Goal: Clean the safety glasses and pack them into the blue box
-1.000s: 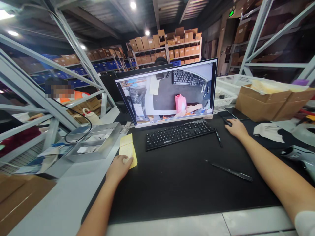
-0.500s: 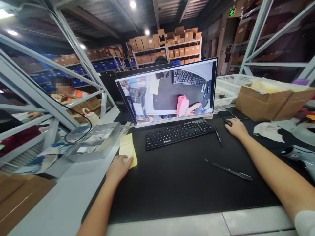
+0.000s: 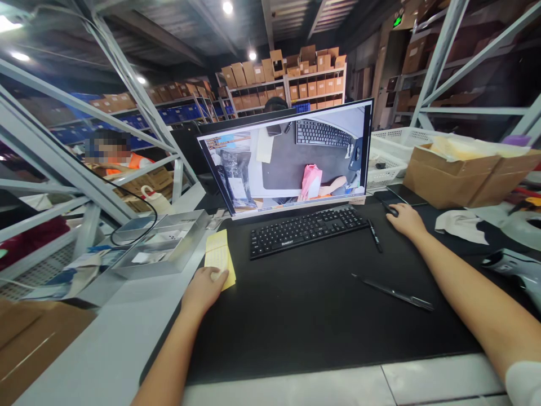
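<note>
My left hand [image 3: 204, 290] rests at the left edge of the black desk mat [image 3: 313, 304], fingers curled down onto the near end of a yellow note pad [image 3: 218, 256]. My right hand [image 3: 406, 221] lies cupped over a black mouse [image 3: 391, 210] at the mat's far right. A black keyboard [image 3: 306, 230] sits between the hands, in front of a monitor [image 3: 287, 158] that shows an overhead view of a desk with a pink bag.
Two black pens [image 3: 374, 235] [image 3: 393, 292] lie on the mat. A metal tray [image 3: 167, 245] stands left, a cardboard box [image 3: 460, 169] and white baskets [image 3: 391, 149] right, a scanner [image 3: 513, 268] near my right arm. A person in an orange vest [image 3: 122, 163] sits behind the grey rack frame.
Both hands stay where they were. On the monitor the pink bag shifts and tilts. The person behind the rack moves a little.
</note>
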### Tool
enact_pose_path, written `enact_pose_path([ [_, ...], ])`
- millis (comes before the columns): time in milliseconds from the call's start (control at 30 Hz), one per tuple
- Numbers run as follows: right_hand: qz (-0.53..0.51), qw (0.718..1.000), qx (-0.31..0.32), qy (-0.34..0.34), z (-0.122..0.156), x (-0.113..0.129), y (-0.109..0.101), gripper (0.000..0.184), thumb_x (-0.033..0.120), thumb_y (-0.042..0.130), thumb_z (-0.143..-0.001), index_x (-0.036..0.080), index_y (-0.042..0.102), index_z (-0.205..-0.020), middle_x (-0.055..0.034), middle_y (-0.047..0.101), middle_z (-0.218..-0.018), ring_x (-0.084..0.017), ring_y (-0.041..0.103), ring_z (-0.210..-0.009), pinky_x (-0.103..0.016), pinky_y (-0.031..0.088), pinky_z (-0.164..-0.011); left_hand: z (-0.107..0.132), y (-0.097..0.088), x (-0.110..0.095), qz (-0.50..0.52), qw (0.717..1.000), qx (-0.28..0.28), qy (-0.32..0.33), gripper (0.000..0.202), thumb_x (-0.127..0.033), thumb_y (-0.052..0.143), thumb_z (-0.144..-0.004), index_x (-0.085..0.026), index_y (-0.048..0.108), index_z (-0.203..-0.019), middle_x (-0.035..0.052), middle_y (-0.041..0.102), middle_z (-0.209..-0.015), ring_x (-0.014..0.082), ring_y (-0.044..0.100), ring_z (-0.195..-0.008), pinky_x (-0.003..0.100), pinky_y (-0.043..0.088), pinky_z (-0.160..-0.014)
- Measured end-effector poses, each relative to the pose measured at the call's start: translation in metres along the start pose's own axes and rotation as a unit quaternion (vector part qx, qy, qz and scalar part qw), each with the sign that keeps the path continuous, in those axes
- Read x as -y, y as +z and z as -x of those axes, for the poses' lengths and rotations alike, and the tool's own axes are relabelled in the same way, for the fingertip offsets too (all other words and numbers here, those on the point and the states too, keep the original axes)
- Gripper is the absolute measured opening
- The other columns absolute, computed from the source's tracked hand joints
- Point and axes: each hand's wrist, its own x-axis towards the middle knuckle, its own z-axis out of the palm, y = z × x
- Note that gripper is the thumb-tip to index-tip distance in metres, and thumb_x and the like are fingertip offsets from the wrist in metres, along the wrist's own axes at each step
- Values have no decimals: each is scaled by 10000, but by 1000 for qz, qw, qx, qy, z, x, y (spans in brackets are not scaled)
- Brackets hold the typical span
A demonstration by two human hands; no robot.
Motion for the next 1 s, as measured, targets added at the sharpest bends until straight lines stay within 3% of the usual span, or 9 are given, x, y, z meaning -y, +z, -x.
enact_pose_path([
  [200,-5,999,16,27,1,6,-4,584,476,556,-955,160,744,-1408,-167,630,-1510,-369,629,-1325,-490,501,-1168,-2,1,2,2,1000,0,8,855,-727,328,-792,-127,693,-1281,212,571,-1487,367,572,-1392,467,417,-1230],
  [1000,-10,1000,16,23,2,7,-6,598,480,524,-949,155,742,-1402,-175,638,-1491,-367,634,-1296,-496,509,-1143,-2,1,1,8,1000,0,4,825,-724,340,-808,-133,696,-1260,222,572,-1484,384,587,-1378,501,447,-1211],
])
